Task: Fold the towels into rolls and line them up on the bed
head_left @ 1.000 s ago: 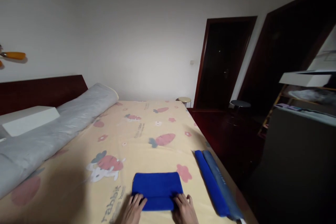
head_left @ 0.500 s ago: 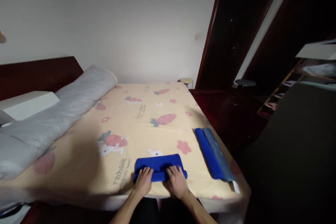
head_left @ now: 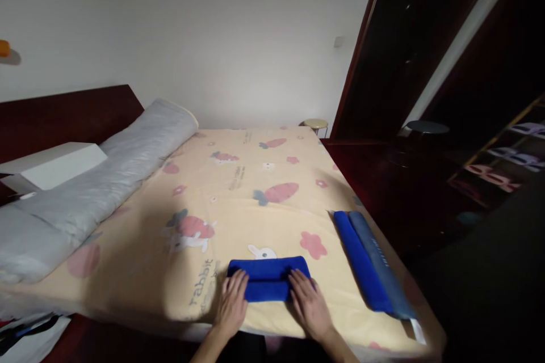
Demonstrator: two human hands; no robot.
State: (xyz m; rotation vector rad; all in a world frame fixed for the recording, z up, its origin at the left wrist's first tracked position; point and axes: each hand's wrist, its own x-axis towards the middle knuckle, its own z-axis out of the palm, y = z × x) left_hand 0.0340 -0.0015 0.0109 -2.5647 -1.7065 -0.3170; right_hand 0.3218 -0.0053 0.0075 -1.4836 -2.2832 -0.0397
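A folded blue towel (head_left: 269, 276) lies near the front edge of a bed with a yellow cartoon-print sheet (head_left: 238, 198). My left hand (head_left: 233, 300) rests flat on the towel's left end, fingers stretched out. My right hand (head_left: 309, 303) lies flat on its right end, fingers slightly spread. Neither hand grips the cloth. To the right, two rolled towels lie side by side, one blue (head_left: 360, 261) and one grey-blue (head_left: 383, 264).
A long grey rolled quilt (head_left: 102, 181) runs along the dark headboard, with a white box (head_left: 53, 164) on it. A dark door and floor are to the right, with a small round stool (head_left: 315, 123) and shelves (head_left: 502, 159).
The towel has become narrower, folded toward me. My hands moved from its near edge to its two ends. The view dropped and shifted right.
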